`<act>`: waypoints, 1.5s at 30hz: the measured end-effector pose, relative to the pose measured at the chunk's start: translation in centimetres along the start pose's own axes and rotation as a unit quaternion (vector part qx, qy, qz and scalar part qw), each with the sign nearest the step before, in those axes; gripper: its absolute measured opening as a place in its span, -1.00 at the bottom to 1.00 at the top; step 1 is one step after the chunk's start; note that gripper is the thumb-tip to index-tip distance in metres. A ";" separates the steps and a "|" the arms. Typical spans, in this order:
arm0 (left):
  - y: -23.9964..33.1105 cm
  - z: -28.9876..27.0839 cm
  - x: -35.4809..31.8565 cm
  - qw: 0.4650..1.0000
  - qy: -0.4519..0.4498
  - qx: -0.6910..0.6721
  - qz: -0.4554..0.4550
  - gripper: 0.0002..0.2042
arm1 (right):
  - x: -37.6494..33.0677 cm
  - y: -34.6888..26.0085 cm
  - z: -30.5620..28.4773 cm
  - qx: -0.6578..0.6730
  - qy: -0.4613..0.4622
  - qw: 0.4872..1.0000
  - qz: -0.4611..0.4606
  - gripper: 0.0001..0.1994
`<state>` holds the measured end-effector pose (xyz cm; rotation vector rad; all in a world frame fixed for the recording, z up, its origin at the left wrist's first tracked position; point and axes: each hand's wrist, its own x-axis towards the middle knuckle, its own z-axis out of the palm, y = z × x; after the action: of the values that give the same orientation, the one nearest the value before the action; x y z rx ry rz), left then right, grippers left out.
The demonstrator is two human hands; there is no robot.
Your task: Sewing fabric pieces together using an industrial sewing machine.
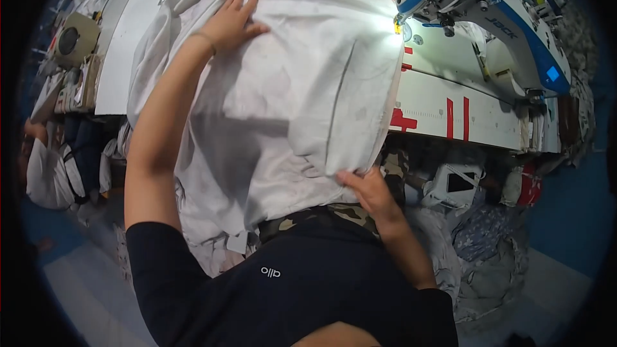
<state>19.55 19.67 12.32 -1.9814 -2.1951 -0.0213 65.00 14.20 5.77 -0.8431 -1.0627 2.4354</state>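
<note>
A large piece of white fabric (270, 83) covers the table's left part and drapes over my lap, with creases and faint grey smudges. My left hand (232, 24) lies flat on its upper part, fingers spread. Low on the fabric's right side, my right hand (373, 194) pinches the edge between thumb and fingers. That edge runs up to the lit needle area (398, 26) of a white and blue sewing machine (498, 22). Whether the fabric lies under the presser foot, I cannot tell.
The white machine table (437, 112) bears red tape strips. Below it at right are a white bag-like item (453, 185) and heaped cloth (485, 234). A beige round-faced device (77, 38) stands at the far left. Near it, at the left edge, another person's arm (35, 130) shows.
</note>
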 end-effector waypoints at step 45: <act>34.9 -8.6 -12.3 0.859 -0.082 -0.352 0.362 -0.84 | -7.2 -6.7 -3.9 -0.530 0.181 0.702 -0.441 -0.74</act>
<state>56.28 10.26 15.06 -3.1947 -1.4585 -0.6540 73.56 16.87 11.41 -0.7348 -2.0573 0.6869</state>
